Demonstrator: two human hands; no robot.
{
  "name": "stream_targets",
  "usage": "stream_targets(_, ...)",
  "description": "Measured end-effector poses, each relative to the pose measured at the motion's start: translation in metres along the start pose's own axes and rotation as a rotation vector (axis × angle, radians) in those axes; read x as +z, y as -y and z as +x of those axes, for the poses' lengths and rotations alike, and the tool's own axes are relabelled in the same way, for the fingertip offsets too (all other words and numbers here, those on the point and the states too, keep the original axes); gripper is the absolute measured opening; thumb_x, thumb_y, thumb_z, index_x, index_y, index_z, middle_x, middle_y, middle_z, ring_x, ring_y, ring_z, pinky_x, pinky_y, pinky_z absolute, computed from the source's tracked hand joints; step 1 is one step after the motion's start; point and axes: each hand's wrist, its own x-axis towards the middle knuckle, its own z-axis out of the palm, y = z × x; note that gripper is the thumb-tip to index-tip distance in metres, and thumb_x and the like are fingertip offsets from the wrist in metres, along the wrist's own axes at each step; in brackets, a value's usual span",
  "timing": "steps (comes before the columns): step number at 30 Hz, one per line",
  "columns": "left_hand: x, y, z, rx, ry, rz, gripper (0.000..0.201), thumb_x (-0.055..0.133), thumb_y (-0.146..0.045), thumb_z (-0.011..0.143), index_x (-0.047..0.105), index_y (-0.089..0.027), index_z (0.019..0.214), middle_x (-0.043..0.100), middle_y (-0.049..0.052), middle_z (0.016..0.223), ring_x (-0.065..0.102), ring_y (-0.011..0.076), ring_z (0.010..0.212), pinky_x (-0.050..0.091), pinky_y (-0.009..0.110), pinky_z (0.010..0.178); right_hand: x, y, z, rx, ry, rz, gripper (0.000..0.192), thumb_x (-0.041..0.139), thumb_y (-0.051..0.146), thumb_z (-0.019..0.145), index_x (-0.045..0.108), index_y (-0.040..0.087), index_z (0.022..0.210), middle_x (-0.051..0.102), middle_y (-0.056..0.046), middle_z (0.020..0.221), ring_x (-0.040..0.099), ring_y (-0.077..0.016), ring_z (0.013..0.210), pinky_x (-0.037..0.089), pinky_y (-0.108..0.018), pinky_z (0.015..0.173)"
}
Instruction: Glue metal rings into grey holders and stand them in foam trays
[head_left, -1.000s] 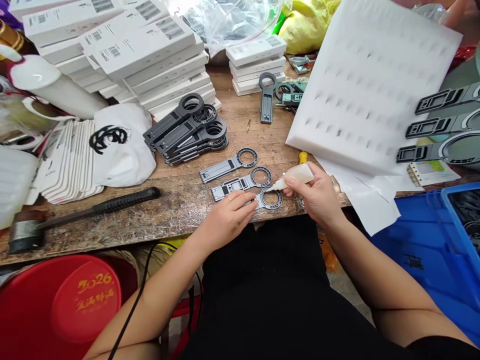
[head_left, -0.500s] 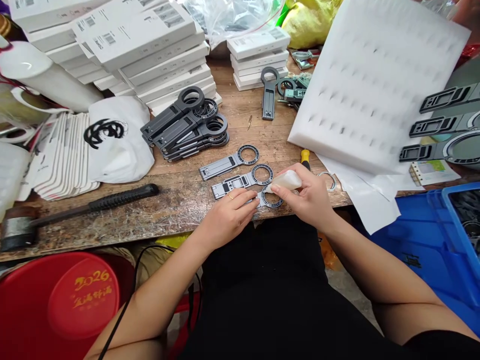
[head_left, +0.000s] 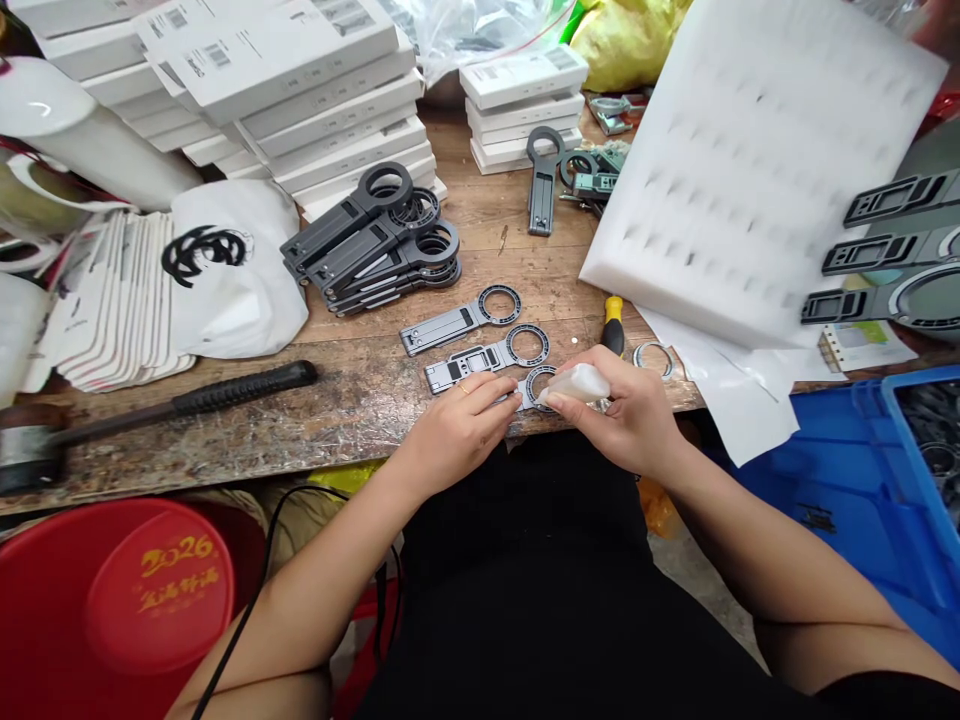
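Note:
At the bench's front edge, my left hand [head_left: 463, 425] has its fingers pressed on a grey ring bracket [head_left: 534, 381], holding it down; its handle end is mostly hidden under them. My right hand [head_left: 626, 405] grips a small whitish squeeze bottle [head_left: 581, 383], tilted, with its tip at the bracket's ring. Just beyond lie a second bracket [head_left: 480, 362] with a latch-like middle and a third, plainer bracket [head_left: 448, 327]. Close to my right hand are a yellow-and-black screwdriver handle [head_left: 613, 325] and a loose metal ring [head_left: 652, 358].
Dark ring brackets [head_left: 367, 240] lie piled behind. White boxes [head_left: 300, 90] are stacked at the back left. A black-handled hammer [head_left: 240, 388] lies left. A white foam block [head_left: 720, 190] leans at right, with a blue crate [head_left: 847, 430] below and a red tub [head_left: 45, 600] lower left.
My right hand and the bottle have shifted slightly right and down along the ring. My left hand stays on the bracket. The view has moved a little.

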Motion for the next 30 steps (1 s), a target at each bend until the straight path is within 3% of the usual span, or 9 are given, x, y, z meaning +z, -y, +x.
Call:
stream_targets(13,0.000,-0.001,0.001,0.004,-0.026,0.006,0.025,0.064,-0.014,0.101,0.071,-0.017,0.125,0.077,0.015,0.122,0.073,0.0280,0.113,0.064,0.046,0.098,0.003,-0.012,0.022,0.063,-0.099,-0.041,0.023,0.076,0.043,0.093,0.063,0.024,0.092,0.071,-0.002,0.080,0.061,-0.0179,0.065,0.046,-0.031,0.060)
stream_targets(19,-0.001,-0.002,0.002,0.012,-0.025,0.022,0.022,0.065,-0.014,0.101,0.070,-0.017,0.123,0.077,0.014,0.121,0.073,0.0271,0.110,0.065,0.045,0.096,-0.006,-0.020,0.020,0.125,-0.122,-0.078,0.026,0.077,0.044,0.091,0.064,0.022,0.091,0.072,-0.002,0.082,0.062,-0.0169,0.066,0.040,-0.029,0.056)
stream_targets(25,0.002,0.001,0.001,0.017,-0.027,-0.009,0.025,0.065,-0.013,0.101,0.068,-0.017,0.126,0.077,0.015,0.123,0.073,0.0277,0.112,0.065,0.047,0.098,-0.014,-0.023,0.013,0.162,-0.134,-0.090,0.025,0.076,0.044,0.090,0.065,0.022,0.091,0.074,-0.003,0.085,0.068,-0.0205,0.073,0.045,-0.031,0.064)
stream_targets(30,0.003,0.002,-0.002,0.014,-0.022,-0.021,0.029,0.066,-0.012,0.100,0.068,-0.017,0.128,0.076,0.016,0.124,0.073,0.0290,0.114,0.064,0.048,0.099,-0.020,-0.020,0.005,0.135,-0.119,-0.106,0.022,0.077,0.041,0.091,0.065,0.023,0.089,0.072,-0.002,0.078,0.065,-0.0195,0.067,0.043,-0.031,0.061)
